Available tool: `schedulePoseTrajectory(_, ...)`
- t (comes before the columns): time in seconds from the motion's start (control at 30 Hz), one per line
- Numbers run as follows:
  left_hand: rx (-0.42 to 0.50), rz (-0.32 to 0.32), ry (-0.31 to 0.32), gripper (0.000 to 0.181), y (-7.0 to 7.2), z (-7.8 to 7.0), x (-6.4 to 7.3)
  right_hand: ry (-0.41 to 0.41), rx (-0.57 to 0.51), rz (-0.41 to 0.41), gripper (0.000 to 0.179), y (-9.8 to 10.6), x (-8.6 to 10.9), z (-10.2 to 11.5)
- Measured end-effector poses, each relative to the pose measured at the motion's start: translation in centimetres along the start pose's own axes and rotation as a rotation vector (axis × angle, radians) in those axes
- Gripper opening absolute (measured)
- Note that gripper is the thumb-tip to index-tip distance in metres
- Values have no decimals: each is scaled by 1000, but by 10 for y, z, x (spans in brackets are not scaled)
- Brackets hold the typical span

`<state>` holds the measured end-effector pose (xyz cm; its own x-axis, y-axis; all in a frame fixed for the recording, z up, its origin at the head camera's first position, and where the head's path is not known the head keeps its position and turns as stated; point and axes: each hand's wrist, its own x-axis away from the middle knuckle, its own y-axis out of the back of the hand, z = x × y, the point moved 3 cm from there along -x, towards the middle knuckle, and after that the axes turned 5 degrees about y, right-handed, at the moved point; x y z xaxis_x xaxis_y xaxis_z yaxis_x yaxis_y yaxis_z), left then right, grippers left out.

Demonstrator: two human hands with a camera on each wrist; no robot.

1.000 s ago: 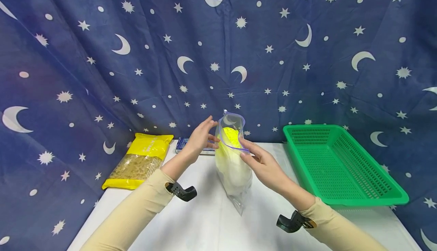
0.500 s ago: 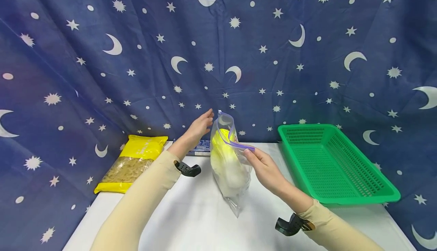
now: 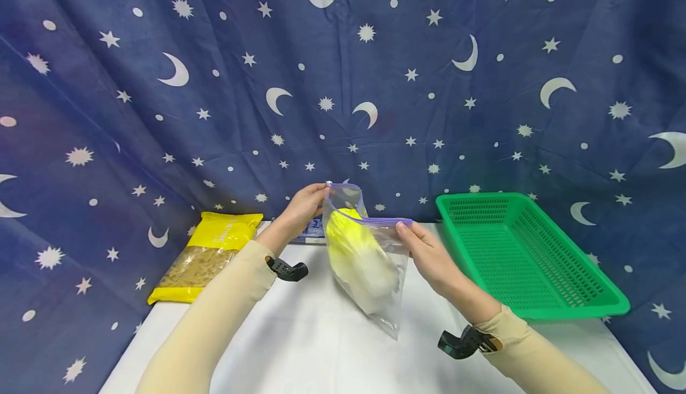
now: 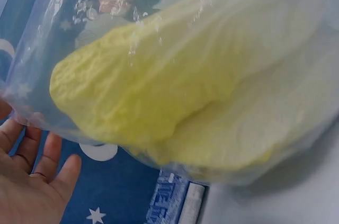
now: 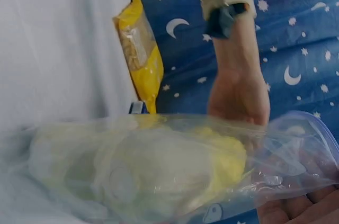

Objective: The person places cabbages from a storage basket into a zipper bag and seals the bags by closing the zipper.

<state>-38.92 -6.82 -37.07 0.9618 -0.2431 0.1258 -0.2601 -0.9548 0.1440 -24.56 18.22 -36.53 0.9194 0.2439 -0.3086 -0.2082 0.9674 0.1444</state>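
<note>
A clear zip bag [image 3: 398,263] with a purple zip along its mouth holds a napa cabbage [image 3: 356,254], yellow leaves up and white base down. My left hand [image 3: 303,208] pinches the mouth's left corner by the white slider; in the left wrist view, that hand [image 4: 37,176] has its other fingers loosely bent beside the plastic. At the opposite end of the zip, my right hand [image 3: 433,257] grips the edge between thumb and fingers. The mouth gapes at the left and lies flat towards the right. In the right wrist view, the plastic partly covers both hands.
At the left of the white table [image 3: 300,334] lies a yellow pouch [image 3: 209,257] with a see-through window. A blue box [image 3: 315,231] sits behind the bag, partly hidden. A green plastic basket [image 3: 520,263] stands on the right, before a starry curtain [image 3: 214,114].
My left hand has come to the slider corner after being apart from it. My right hand has shifted right along the zip, stretching the mouth, and the bag now tilts more.
</note>
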Motion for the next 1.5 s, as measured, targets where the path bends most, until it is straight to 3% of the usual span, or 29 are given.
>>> schedulePoseTrajectory(0.13,11,-27,3,39,6,5,6,-15,-29,-34,49,13,-6,-1)
schedulePoseTrajectory(0.4,51,-27,-73,29,10,13,17,-43,-68,-77,51,38,-19,-7)
schedulePoseTrajectory(0.7,126,-25,-123,23,12,20,31,-46,-41,-107,54,61,-26,-14)
schedulePoseTrajectory(0.83,144,-25,-184,22,10,19,39,-32,-80,-146,51,68,-29,-16)
schedulePoseTrajectory(1.1,139,-74,-269,18,5,17,49,-15,-77,-265,36,74,-33,-17)
schedulePoseTrajectory(1.33,150,-99,-277,17,4,22,53,7,-97,-323,38,71,-35,-18)
schedulePoseTrajectory(1.5,168,-75,-260,17,3,26,54,-18,-81,-337,39,71,-35,-24)
